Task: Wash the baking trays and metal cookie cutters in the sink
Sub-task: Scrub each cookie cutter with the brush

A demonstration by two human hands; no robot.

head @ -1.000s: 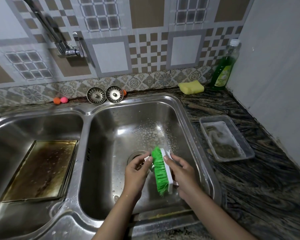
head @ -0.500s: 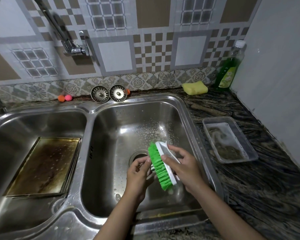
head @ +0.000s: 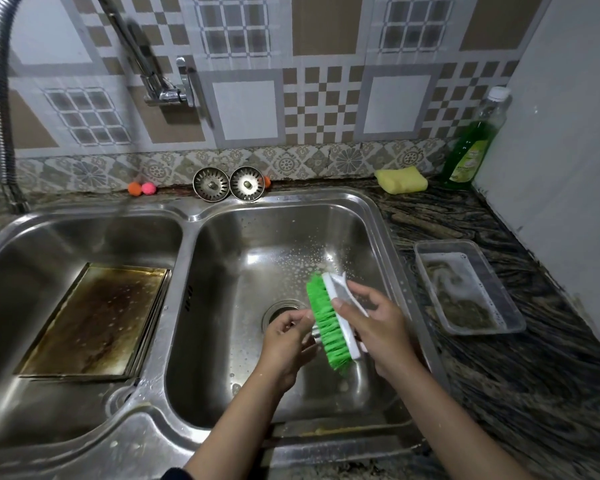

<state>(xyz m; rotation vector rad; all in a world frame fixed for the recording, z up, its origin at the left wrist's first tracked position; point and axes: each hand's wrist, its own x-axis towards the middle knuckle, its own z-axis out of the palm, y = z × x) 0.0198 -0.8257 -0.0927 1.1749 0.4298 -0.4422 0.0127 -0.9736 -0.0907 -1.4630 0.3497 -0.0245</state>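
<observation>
A double steel sink [head: 187,216] fills the middle and lower left of the frame, set into a dark veined counter [head: 534,375] that runs down the right side. In the left basin, at centre left, a stack of stained baking trays [head: 94,320] lies flat on the bottom. At right of centre a clear plastic tub [head: 499,327] sits on the counter, well apart from the sink's edge. Over the right basin, near the drain [head: 278,311], the right hand [head: 381,334] grips the white back of a green-bristled scrub brush [head: 326,323], fingers curled round it, bristles turned toward the left hand [head: 284,344]. The left hand's fingers are curled and pinch a small metal piece [head: 315,332] against the bristles; it is mostly hidden, so I cannot tell its shape. At upper right stand a green soap bottle [head: 471,150] and a yellow sponge [head: 400,181]. Two round strainers [head: 228,184] lean at the sink's back rim, top centre.
</observation>
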